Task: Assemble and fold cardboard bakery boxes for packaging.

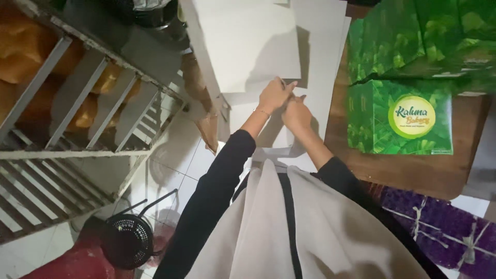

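— While you look down through the head camera, where are your hands?

— Your left hand [275, 94] and your right hand [296, 114] meet over the white sheets [248, 46] stacked on the wooden table [413, 173], almost touching each other.

— What are you gripping?

— Your left fingers are curled shut on the edge of the top sheet, near its lower right corner. Your right hand is bunched into a loose fist just beside it; it may be pinching the same paper, but the view is too dim to tell.

— And the paper itself?

— It lies flat, spread from the table's left edge toward the middle, directly ahead of your chest.

— What sits around you?

— A green leaf-patterned box [400, 117] stands on the table to your right, well apart from your hands, with more green boxes [418, 39] behind it. A metal rack [77, 113] stands to your left, holding golden loaves [26, 51]. A small black fan [128, 238] rests on the tiled floor [181, 150] beneath it, and a purple tied bundle [439, 227] lies at lower right.
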